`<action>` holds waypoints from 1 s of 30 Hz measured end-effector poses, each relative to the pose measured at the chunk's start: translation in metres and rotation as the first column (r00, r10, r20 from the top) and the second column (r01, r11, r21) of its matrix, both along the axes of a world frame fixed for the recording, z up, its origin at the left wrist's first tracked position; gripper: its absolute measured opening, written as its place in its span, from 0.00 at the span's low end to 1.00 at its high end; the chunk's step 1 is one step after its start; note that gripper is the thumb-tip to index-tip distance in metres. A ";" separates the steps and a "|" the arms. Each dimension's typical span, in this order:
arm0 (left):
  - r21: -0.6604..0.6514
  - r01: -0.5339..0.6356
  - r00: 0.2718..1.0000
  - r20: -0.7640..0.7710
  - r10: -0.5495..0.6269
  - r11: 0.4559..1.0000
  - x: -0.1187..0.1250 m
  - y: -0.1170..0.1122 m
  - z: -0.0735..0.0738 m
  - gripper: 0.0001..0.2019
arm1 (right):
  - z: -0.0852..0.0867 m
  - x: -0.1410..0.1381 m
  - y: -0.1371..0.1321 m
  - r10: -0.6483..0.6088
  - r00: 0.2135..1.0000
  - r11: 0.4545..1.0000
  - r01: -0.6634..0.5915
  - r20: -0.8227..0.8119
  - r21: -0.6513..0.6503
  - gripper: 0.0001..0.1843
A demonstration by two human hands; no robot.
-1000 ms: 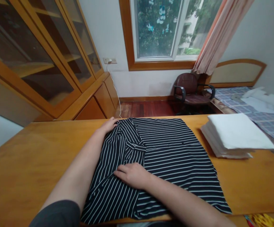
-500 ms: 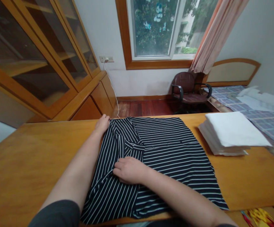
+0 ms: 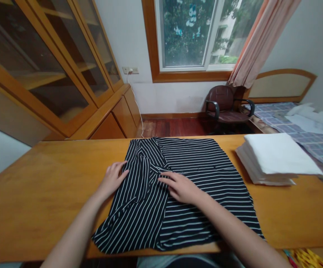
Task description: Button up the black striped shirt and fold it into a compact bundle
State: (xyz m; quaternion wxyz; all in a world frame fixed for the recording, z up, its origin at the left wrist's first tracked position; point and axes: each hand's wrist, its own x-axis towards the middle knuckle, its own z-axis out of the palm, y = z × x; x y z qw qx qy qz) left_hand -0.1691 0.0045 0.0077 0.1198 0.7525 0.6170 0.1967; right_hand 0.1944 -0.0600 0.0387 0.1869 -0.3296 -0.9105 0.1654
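Observation:
A black shirt with white stripes [image 3: 206, 156] lies spread on the wooden table, its collar end folded over toward the right with some creases. My left hand [image 3: 113, 178] is at the shirt's left edge, fingers apart, fingertips touching the fabric. My right hand [image 3: 181, 187] rests over the middle of the shirt near the collar, its fingers stretched out and slightly spread. Neither hand grips the cloth. Small dark buttons show along the front placket to the right of my right hand.
A stack of white folded sheets [image 3: 280, 154] stands on the table [image 3: 47, 193] at the right. Beyond are a brown armchair [image 3: 224, 104], a bed [image 3: 312, 126] and a glass-door cabinet [image 3: 74, 111]. Something yellow and red [image 3: 308, 258] lies below the table's right front edge.
My left hand has let go of the far left corner and come nearer along the shirt's edge. My right hand has released the fabric, opened, and moved right and slightly away from me.

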 end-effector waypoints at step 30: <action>-0.538 -0.151 0.944 0.169 0.282 0.829 -0.018 -0.107 0.063 0.35 | -0.054 0.182 -0.024 -0.556 0.827 0.826 0.561 -0.079 0.060 0.20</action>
